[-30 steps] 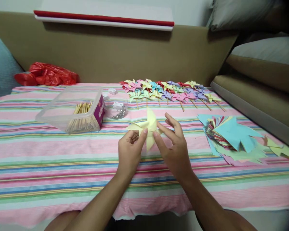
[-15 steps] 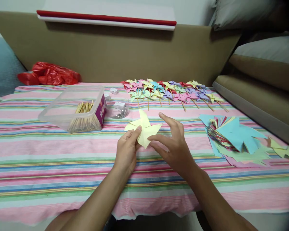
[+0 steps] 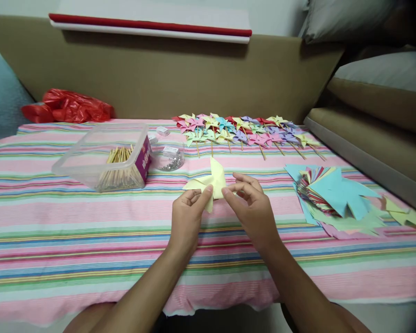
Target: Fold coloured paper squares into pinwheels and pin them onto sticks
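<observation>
A pale yellow paper pinwheel (image 3: 217, 178) is held up between my hands, above the striped cloth. My left hand (image 3: 189, 215) pinches its lower left side, thumb on the front near the centre. With thumb and forefinger, my right hand (image 3: 251, 210) grips the right side of the same pinwheel. The right blade is partly hidden behind my right fingers. Just beyond the pinwheel stands a clear round tub (image 3: 168, 158) with small metal pins in it and a small white box (image 3: 171, 151) on top.
Left is a clear plastic box (image 3: 100, 178) of wooden sticks (image 3: 121, 171). Finished pinwheels (image 3: 242, 129) on sticks lie at the back. Cut paper sheets (image 3: 345, 189) are piled at right, beside stacked cushions (image 3: 374, 120). A red plastic bag (image 3: 71, 106) lies back left.
My right hand has closed from spread fingers to a pinch on the pinwheel's right side. The pinwheel has turned and shifted slightly right, with its right blade now covered.
</observation>
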A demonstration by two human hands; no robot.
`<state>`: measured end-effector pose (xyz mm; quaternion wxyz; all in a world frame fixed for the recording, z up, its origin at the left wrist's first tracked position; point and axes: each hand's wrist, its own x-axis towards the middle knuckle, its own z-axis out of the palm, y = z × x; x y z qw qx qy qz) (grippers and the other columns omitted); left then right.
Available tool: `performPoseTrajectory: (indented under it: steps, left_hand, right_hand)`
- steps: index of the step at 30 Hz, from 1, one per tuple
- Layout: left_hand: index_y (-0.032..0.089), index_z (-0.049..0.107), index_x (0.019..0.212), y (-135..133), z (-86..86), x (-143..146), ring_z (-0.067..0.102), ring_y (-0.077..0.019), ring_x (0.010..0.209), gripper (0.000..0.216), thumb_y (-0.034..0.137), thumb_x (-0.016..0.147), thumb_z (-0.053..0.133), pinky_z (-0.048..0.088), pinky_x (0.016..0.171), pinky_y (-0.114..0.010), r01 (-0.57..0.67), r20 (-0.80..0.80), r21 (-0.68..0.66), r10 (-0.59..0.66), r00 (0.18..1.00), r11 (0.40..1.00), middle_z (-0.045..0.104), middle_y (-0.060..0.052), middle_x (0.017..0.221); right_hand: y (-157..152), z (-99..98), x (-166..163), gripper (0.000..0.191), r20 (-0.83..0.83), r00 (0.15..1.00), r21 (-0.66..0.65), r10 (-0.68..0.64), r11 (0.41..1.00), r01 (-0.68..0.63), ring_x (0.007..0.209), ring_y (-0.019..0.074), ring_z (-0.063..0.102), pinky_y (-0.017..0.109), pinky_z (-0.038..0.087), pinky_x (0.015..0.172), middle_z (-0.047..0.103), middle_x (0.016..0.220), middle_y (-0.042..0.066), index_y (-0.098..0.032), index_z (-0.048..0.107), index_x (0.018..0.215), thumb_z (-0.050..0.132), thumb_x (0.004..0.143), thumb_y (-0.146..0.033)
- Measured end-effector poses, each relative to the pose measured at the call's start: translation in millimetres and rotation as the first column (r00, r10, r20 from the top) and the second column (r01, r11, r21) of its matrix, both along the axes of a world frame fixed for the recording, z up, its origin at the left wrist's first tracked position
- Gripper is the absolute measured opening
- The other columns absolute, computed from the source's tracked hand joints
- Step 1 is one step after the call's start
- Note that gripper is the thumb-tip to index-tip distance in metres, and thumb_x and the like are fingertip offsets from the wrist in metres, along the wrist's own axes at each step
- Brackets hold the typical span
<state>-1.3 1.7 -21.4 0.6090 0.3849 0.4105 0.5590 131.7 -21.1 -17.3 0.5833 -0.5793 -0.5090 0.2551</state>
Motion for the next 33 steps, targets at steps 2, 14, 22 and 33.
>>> performPoseTrajectory:
  steps: [2,14,22,33]
  left_hand:
    - [0.014,0.074,0.077,-0.6,0.4,0.6,0.054,-0.0108,0.068,0.025,0.037,0.074,0.084,0.043,0.064,-0.022,-0.001,0.017,-0.011,0.001,1.000,1.000,0.067,-0.001,0.075]
    - [0.014,0.076,0.078,-3.7,1.5,2.6,0.054,-0.0112,0.067,0.024,0.037,0.074,0.083,0.043,0.065,-0.023,0.010,0.015,0.007,-0.010,1.000,1.000,0.066,-0.001,0.072]
    - [0.014,0.076,0.077,-4.3,3.7,3.8,0.056,-0.0128,0.069,0.026,0.038,0.072,0.085,0.042,0.063,-0.024,-0.009,-0.002,0.023,0.009,1.000,1.000,0.069,-0.002,0.074]
    - [0.015,0.069,0.073,3.8,6.4,-3.3,0.055,-0.0103,0.065,0.025,0.036,0.075,0.083,0.044,0.065,-0.021,-0.044,0.043,0.005,0.044,0.998,0.999,0.066,0.001,0.071]
  right_hand:
    - [0.1,-0.5,-2.1,0.012,-0.030,0.999,-0.017,-0.014,1.000,0.013,0.129,0.0282,0.053,0.048,0.049,0.101,0.060,0.126,0.009,-0.025,0.072,0.076,0.073,0.081,-0.036]
    - [0.9,-2.6,-10.6,0.012,0.039,0.996,0.008,-0.079,0.997,0.079,0.122,0.0270,0.056,0.047,0.044,0.103,0.061,0.119,0.010,-0.023,0.070,0.074,0.073,0.081,-0.033]
    - [1.8,-3.9,-12.0,0.012,0.047,0.994,0.028,-0.096,0.995,0.094,0.117,0.0281,0.059,0.048,0.046,0.102,0.063,0.115,0.010,-0.023,0.069,0.072,0.074,0.079,-0.030]
    - [-0.8,-2.6,-9.6,0.009,0.181,0.983,0.137,-0.026,0.991,0.001,0.127,0.0285,0.054,0.049,0.046,0.106,0.059,0.121,0.011,-0.023,0.070,0.082,0.076,0.080,-0.029]
